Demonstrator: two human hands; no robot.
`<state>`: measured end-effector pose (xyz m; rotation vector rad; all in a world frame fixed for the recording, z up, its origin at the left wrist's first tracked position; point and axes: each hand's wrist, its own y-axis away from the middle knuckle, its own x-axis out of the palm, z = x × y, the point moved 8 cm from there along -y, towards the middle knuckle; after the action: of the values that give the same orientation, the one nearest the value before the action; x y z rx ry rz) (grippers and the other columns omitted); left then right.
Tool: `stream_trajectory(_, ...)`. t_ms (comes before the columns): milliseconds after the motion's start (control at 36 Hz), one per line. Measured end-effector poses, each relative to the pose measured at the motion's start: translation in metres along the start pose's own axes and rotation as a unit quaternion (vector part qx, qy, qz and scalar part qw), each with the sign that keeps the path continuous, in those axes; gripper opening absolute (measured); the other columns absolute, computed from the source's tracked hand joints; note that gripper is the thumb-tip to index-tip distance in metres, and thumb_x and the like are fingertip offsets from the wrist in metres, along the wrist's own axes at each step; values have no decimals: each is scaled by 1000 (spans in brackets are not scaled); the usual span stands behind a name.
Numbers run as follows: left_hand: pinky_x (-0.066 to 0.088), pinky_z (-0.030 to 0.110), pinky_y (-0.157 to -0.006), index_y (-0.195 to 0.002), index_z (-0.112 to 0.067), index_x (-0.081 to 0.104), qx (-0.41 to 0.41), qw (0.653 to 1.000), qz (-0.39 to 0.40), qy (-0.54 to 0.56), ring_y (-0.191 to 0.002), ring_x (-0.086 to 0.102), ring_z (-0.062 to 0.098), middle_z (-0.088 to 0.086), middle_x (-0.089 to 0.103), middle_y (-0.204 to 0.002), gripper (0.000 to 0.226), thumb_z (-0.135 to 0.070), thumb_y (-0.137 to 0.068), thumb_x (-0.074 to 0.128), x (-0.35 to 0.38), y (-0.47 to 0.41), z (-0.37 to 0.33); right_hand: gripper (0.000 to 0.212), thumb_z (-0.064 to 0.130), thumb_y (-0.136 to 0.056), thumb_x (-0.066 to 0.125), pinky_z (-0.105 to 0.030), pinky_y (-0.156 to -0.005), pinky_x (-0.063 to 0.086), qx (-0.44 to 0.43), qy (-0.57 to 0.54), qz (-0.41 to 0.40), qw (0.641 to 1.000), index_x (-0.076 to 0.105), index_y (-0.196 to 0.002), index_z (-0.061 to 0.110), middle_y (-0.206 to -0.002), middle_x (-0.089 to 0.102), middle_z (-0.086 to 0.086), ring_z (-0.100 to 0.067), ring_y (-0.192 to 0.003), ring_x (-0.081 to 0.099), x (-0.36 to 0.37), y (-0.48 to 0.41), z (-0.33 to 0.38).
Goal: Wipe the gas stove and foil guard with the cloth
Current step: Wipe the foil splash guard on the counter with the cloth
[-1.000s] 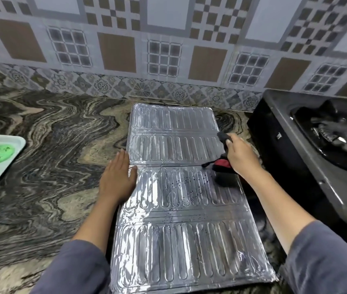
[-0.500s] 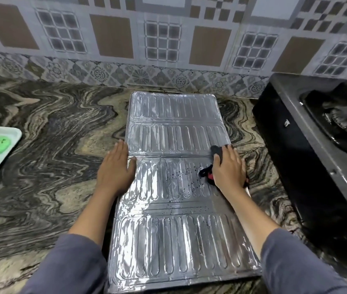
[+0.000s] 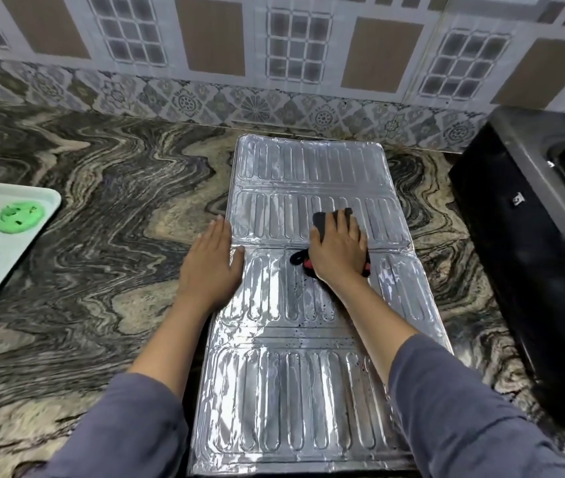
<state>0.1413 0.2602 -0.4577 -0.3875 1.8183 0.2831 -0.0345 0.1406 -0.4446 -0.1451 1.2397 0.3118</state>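
**A:** How far along can the job be judged to be?

**B:** Partway. The silver ribbed foil guard (image 3: 294, 401) is laid flat on the swirled brown-and-black stone counter (image 3: 101, 236) and is being wiped near its middle fold. Dark specks are seen on the panels nearer the person, so more wiping is called for there. The black and grey gas stove (image 3: 529, 236) at the right is touched by nothing. Whether it has been cleaned cannot be told.

**A:** Where is the cloth held?

**B:** The dark cloth with red trim (image 3: 322, 220) is pressed onto the guard under the right hand (image 3: 338, 250). The fingers are laid straight over it, not curled round it. The forearm is stretched forward above the near panels.

**A:** And the other hand?

**B:** The left hand (image 3: 210, 267) is laid palm-down, fingers straight and together, partly on the counter and partly on the guard's left edge. The guard is judged to be steadied by it.
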Motion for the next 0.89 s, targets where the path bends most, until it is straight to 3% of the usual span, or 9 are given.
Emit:
stream_trajectory(361, -1, 30, -119, -149, -12, 2, -12, 1000, -3, 8, -146, -1, 13, 3, 0, -159, 57, -36, -100, 16, -2, 3, -2, 53, 37, -99, 24, -39, -117, 3, -207, 10, 61, 976, 17, -148, 16, -158, 12, -2, -19, -146, 5, 28, 13, 85)
stream_trajectory(583, 0, 29, -119, -149, -13, 3, -21, 1000, -8, 14, -146, 0, 11, 1, 0, -159, 53, -29, -100, 14, -3, 3, -1, 52, 35, -100, 26, -35, -117, 3, -317, 36, 90, 944, 15, -148, 20, -158, 11, 3, -14, -146, 6, 28, 45, 89)
stream_trajectory(722, 1, 30, -119, -149, -14, 4, -19, 1000, -9, 15, -146, 2, 11, 1, 1, -159, 53, -29, -100, 15, -4, 4, -1, 52, 36, -100, 24, -34, -118, 3, -328, 47, 103, 938, 14, -149, 22, -158, 9, 5, -12, -146, 3, 19, 61, 56)
stream_trajectory(889, 2, 30, -119, -149, -14, 6, -22, 999, -1, 23, -146, 3, 12, 1, 3, -159, 52, -28, -100, 16, -4, 4, -1, 52, 35, -101, 24, -33, -119, 0, -243, 44, 112, 962, 10, -149, 24, -158, 1, 9, -8, -145, -1, -7, 69, -13)
